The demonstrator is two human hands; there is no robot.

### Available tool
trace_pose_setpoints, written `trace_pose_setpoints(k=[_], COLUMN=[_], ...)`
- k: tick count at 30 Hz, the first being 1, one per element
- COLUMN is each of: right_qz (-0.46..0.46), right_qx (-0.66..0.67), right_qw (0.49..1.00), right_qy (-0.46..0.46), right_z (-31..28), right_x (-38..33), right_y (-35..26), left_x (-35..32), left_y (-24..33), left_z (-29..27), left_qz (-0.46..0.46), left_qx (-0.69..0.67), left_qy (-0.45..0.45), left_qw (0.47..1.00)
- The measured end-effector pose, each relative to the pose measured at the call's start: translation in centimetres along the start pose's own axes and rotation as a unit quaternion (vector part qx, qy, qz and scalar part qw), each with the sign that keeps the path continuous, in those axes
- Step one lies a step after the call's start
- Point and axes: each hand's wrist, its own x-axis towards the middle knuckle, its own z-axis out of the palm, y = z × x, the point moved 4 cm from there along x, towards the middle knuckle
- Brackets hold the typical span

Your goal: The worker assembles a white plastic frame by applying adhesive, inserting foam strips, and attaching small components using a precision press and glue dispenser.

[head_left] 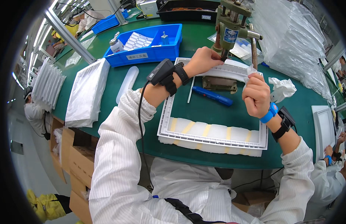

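Blue tray: it is sitting past the white frame, up and to the left, holding a small bottle (116, 44); the tray's wall (165, 50) is facing us.
Left side: a white wrapped pack (87, 93) and a long clear case (127, 84) are lying on the green surface (303, 97).
Right side: crumpled white paper (282, 89) is lying near the right hand, and big clear bags (292, 37) are piling up behind.
In the way: a green press (229, 33) is standing over the far side; a blue tool (212, 96) and a thin rod (191, 90) are lying inside the opening.
White frame (212, 140): it is lying before the person, its near side resting on a foam roll (218, 131).
Pointing: its long way seems to be running left to right.
Left hand (204, 62): it is touching the far side by the press tip; I cannot tell if it is pinching.
Right hand (256, 95): it is curling tight around the lever (254, 56), apart from the left.
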Motion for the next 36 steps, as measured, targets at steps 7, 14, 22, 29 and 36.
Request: trace_pose_setpoints(k=[7,14,22,29,36], right_qz=[-0.005,-0.003,0.076,0.257,0.330], right_qx=[-0.019,-0.027,0.118,0.405,0.520], right_qw=[1.000,1.000,0.990,0.864,0.765], right_qy=[-0.006,-0.002,-0.008,0.151,0.190], right_z=[0.2,0.0,-4.1,-10.5,-5.6], right_x=[0.2,0.2,3.9,16.8,19.0], right_y=[-0.3,-0.5,-1.7,9.4,22.5], left_x=[-0.1,-0.1,-0.7,-0.4,1.0], left_y=[-0.4,0.2,-0.9,-0.1,0.2], left_z=[0.0,0.2,-0.9,-0.8,0.5], left_qz=[0.006,0.018,0.002,0.007,0.009], left_qx=[0.002,0.011,0.013,-0.009,-0.053], left_qy=[0.003,0.001,0.010,0.008,-0.030], left_qw=[1.000,1.000,1.000,1.000,0.998])
